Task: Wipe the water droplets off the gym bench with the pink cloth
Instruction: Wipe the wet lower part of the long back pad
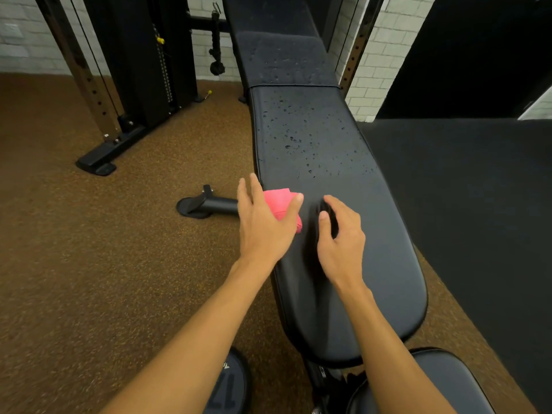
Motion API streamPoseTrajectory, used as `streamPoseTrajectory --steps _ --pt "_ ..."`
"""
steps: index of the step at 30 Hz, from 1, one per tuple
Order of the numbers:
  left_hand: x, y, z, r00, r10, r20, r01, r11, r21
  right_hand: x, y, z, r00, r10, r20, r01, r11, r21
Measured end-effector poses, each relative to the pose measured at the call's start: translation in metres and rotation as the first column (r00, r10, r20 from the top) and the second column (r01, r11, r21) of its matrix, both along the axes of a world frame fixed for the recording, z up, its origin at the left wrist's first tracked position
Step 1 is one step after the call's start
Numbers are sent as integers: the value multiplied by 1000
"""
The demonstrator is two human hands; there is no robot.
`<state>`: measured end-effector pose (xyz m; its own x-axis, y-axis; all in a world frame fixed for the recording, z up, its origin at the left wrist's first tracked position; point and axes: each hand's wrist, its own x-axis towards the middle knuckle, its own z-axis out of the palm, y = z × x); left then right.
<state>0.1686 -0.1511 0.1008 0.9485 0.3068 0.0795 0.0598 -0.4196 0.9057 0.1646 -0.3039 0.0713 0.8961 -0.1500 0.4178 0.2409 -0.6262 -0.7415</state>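
Head view, left hand (263, 227) covering pink cloth (279, 201), gym bench (376, 234) cropped

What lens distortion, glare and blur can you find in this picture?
Head view: the wide-angle lens bows the black padded gym bench; light glints off the water droplets; a dark smear by the right hand suggests shadow or motion blur.

A black cable machine (140, 55) stood upright on a brown speckled floor (89, 249), with a yellow pin (160, 40) in its weight stack. Behind it ran a white brick wall (18, 40). Just to its right hung a black strap handle (216, 55) (bunched at the lower end). Well to its right lay a black mat (463, 189), and well in front of it a dark weight plate (230, 383).
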Motion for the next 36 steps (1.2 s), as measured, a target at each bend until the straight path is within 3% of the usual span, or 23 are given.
streamPoseTrajectory --steps 6,10,16,25,32,36 --pt "-12 -17 -24 995 97 17 -96 994 -51 7 -5 -24 995 -8 98 22 989 -148" --pt "-32 -15 -48 966 254 53 -259 955 144 9 -6 -29 993 -14 119 32 988 -153" --pt "-47 -17 -48 980 200 -18 -201 978 -59 10 -6 -32 990 -5 142 26 989 -146" --pt "28 4 -19 955 228 -191 -277 915 -294 10 -5 -30 988 -23 150 44 989 -143" --pt "-32 -8 -53 974 204 -95 -220 951 -216 9 -4 -30 988 -24 152 47 988 -146" --pt "-33 -12 -50 968 219 -122 -242 944 -223 10 -4 -30 988 -27 151 51 987 -154"
